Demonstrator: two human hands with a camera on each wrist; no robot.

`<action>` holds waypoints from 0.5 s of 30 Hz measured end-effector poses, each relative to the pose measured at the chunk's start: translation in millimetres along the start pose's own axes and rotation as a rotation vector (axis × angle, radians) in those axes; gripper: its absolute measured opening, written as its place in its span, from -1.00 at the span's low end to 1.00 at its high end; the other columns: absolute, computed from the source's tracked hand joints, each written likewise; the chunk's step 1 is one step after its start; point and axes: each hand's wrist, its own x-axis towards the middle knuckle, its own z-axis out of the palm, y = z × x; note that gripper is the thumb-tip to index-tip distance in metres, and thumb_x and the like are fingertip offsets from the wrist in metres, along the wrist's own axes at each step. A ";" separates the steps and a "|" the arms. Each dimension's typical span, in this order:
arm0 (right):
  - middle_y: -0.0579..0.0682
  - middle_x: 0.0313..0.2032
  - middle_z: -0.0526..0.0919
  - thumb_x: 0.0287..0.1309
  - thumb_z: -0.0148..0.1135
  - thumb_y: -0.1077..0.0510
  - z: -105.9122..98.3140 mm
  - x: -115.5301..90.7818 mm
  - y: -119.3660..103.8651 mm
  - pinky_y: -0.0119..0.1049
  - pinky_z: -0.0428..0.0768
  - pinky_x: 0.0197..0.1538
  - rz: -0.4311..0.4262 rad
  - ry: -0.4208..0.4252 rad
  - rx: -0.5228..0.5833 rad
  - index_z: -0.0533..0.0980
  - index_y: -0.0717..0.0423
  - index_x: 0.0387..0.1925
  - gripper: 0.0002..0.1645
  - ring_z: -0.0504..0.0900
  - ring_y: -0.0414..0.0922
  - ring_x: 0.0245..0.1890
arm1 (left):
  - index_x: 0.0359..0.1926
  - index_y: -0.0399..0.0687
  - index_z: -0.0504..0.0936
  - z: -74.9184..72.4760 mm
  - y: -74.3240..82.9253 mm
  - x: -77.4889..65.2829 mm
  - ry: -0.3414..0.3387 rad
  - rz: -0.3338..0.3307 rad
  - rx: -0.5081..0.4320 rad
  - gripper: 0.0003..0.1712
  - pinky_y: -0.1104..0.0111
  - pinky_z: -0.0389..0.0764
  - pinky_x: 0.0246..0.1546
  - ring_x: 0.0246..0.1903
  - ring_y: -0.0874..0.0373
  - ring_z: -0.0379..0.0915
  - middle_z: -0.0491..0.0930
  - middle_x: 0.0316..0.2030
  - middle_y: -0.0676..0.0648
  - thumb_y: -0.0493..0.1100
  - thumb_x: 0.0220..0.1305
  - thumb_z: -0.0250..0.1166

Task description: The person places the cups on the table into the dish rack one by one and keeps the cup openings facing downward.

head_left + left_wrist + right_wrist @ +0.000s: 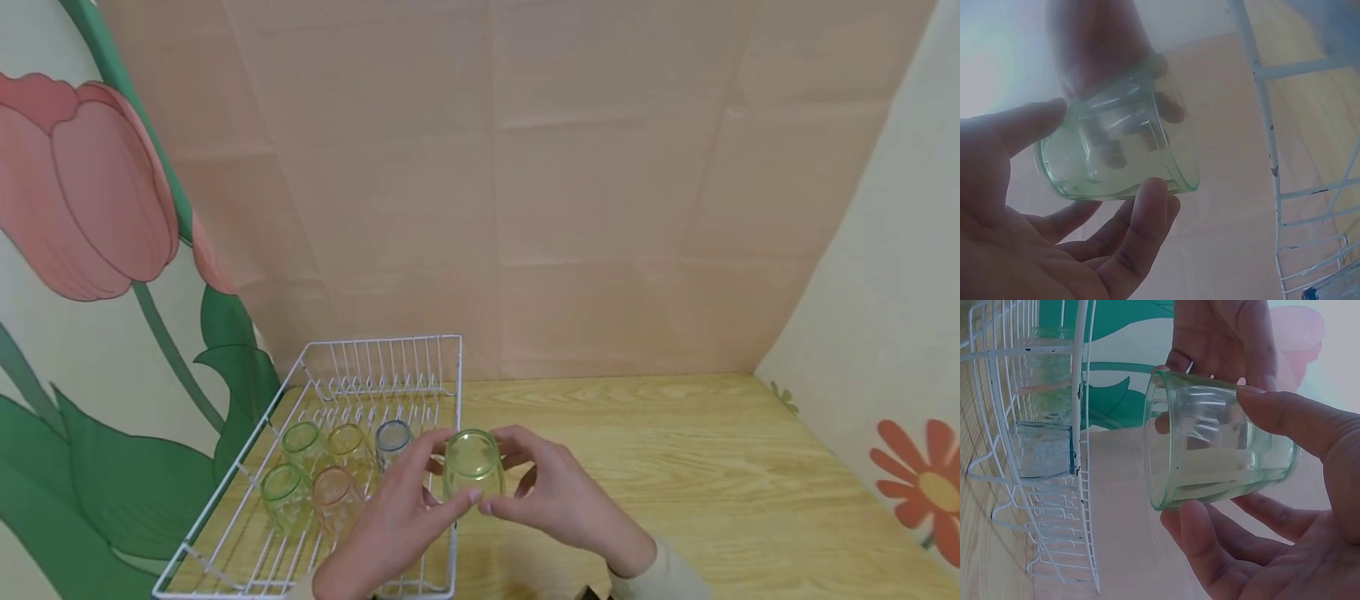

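Observation:
A clear green-tinted drinking glass (474,475) is held up between both hands, just right of the wire rack, its wide rim pointing down and its base up. My left hand (408,492) grips its left side, thumb in front and fingers behind. From the other side my right hand (551,492) holds it the same way, and the two thumb tips nearly meet at the front. The right wrist view shows the glass's open rim (1159,440) beyond the right fingertips. Through its wall in the left wrist view, fingers of the right hand (1104,37) show.
A white wire dish rack (456,400) stands at the left on the wooden table (637,467). In it are two green glasses (283,492), an amber glass (349,446), a pink glass (336,496) and a blue glass (393,440). A pinkish sheet (495,208) covers the back.

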 end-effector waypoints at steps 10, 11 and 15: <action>-0.39 -0.09 0.57 -0.12 0.43 -0.21 0.8 0.1 -2.7 -0.32 0.58 -0.37 -0.029 -0.003 -0.032 0.39 -0.38 0.09 -0.33 0.58 -0.21 -0.19 | 0.22 0.41 0.24 -1.8 -1.1 -1.7 -0.004 0.038 0.005 -0.28 0.45 0.52 -0.29 -0.08 0.28 0.37 0.40 -0.01 0.30 0.24 0.06 0.33; -0.39 -0.10 0.57 -0.13 0.43 -0.22 0.8 0.1 -3.0 -0.32 0.57 -0.37 -0.026 -0.001 -0.037 0.40 -0.38 0.08 -0.33 0.57 -0.21 -0.20 | 0.22 0.40 0.25 -1.8 -1.3 -1.7 -0.005 0.041 0.005 -0.28 0.45 0.53 -0.29 -0.08 0.28 0.37 0.40 0.00 0.30 0.24 0.06 0.34; -0.41 -0.11 0.57 -0.14 0.43 -0.24 0.7 0.3 -3.6 -0.32 0.57 -0.36 -0.021 0.003 -0.053 0.41 -0.40 0.06 -0.34 0.56 -0.21 -0.19 | 0.22 0.39 0.26 -1.6 -0.9 -1.2 -0.003 0.048 0.004 -0.27 0.44 0.53 -0.29 -0.08 0.29 0.37 0.40 -0.01 0.32 0.23 0.03 0.36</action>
